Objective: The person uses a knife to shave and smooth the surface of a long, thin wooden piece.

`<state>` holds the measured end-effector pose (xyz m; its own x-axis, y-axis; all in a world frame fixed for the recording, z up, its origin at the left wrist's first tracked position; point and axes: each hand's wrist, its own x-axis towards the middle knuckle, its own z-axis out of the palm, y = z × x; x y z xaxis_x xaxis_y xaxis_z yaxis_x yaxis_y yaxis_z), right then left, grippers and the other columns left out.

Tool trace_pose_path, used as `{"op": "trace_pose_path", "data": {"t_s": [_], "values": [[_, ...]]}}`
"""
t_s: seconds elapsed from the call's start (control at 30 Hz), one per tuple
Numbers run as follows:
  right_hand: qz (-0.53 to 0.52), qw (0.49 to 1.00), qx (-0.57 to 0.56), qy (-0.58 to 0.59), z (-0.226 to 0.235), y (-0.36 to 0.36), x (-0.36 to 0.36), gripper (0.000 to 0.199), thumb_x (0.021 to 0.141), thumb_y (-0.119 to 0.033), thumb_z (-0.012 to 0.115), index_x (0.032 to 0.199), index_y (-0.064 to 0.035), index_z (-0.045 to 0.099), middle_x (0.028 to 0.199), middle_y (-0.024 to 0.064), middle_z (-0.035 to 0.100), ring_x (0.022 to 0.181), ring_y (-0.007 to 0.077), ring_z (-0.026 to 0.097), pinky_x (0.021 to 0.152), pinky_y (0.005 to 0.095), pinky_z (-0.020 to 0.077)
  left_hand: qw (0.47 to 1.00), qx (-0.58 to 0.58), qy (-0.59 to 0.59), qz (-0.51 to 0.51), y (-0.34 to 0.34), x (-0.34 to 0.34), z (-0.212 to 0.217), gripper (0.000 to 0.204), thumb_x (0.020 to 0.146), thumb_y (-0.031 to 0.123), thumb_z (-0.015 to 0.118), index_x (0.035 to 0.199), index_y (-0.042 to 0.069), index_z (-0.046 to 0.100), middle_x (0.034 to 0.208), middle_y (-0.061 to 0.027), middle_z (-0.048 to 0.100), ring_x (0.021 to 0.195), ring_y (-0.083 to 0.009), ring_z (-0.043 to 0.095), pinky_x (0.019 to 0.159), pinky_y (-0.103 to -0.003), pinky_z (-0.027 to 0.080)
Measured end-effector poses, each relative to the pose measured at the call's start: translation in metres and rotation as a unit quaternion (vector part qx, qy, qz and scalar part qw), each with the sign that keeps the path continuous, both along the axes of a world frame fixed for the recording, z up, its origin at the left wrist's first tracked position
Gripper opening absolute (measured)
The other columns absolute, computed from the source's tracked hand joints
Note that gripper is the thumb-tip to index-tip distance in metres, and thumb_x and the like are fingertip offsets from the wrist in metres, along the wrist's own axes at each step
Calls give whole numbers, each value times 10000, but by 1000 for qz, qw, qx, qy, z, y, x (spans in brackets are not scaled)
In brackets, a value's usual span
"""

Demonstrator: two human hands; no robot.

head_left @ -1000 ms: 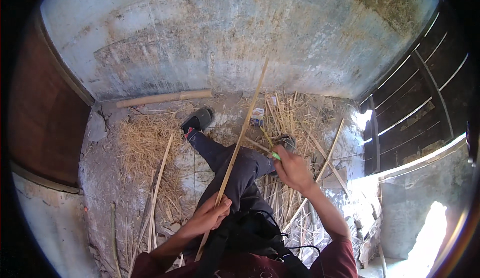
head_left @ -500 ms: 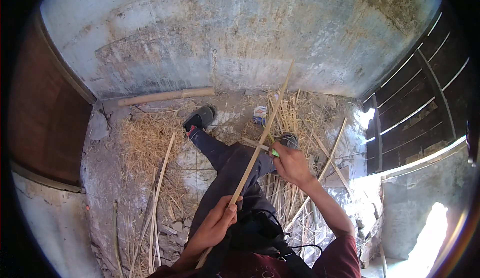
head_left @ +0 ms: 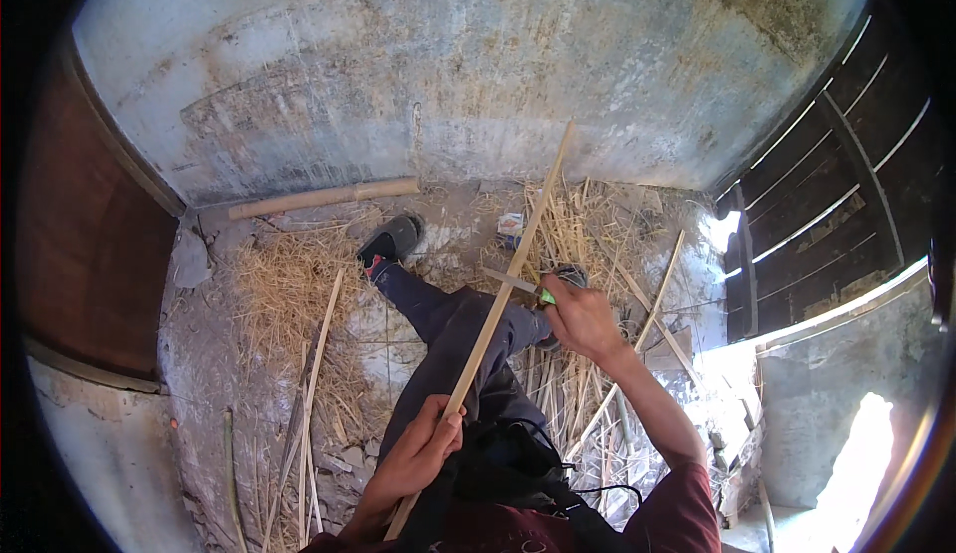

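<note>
A long, pale strip that looks like split bamboo (head_left: 491,320) slants over my leg, its far tip pointing at the wall. My left hand (head_left: 416,455) is wrapped round its near part, close to my body. In my right hand (head_left: 581,322) is a knife (head_left: 510,279) with a bright green handle, gripped shut. The knife's blade crosses the strip about midway and appears to touch it. My dark trouser leg (head_left: 438,344) lies beneath the strip.
Straw-like shavings (head_left: 299,299) heap on the floor at left, more lie at right among loose strips (head_left: 652,299). A thick bamboo pole (head_left: 324,198) lies along the wall's foot. Beyond my feet stands a stained wall (head_left: 478,75); a slatted dark panel (head_left: 832,185) is at right.
The strip and both hands have shifted slightly left in view, along with the whole scene. The knife blade still crosses the strip, its angle a little different.
</note>
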<state>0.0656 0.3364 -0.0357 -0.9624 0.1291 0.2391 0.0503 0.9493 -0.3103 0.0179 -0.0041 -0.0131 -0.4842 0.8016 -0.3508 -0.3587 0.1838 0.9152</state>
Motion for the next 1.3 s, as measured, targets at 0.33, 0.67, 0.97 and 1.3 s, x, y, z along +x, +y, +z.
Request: {"op": "trace_pose_path", "data": {"t_s": [0.33, 0.67, 0.97, 1.3], "values": [[135, 981, 19, 137, 16, -16, 9, 213, 886, -99, 662, 1076, -54, 575, 799, 169, 651, 665, 388, 672, 586, 492, 537, 995, -49, 82, -8, 3, 1, 11, 204, 1154, 206, 434, 1198, 14, 488, 737, -33, 493, 674, -116, 470, 642, -319, 410], [148, 972, 32, 181, 0, -22, -3, 253, 912, -104, 686, 1113, -36, 548, 857, 189, 674, 653, 389, 675, 586, 489, 554, 995, -34, 92, 2, -1, 3, 9, 191, 1148, 196, 450, 1177, 11, 488, 731, -43, 501, 663, -126, 488, 635, -335, 423], [125, 984, 28, 125, 5, -19, -8, 275, 906, -93, 684, 1134, -45, 538, 874, 178, 673, 700, 387, 702, 582, 470, 567, 997, -9, 77, -3, -5, 9, 15, 242, 1176, 236, 380, 1209, 18, 479, 776, -7, 428, 680, -88, 365, 633, -296, 351], [-46, 998, 2, 37, -7, -19, -7, 305, 918, -116, 674, 1178, -49, 530, 908, 212, 686, 728, 415, 700, 594, 512, 558, 994, -37, 97, -15, -10, 11, 19, 237, 1173, 233, 385, 1192, 14, 473, 771, -15, 438, 689, -99, 389, 652, -310, 375]]}}
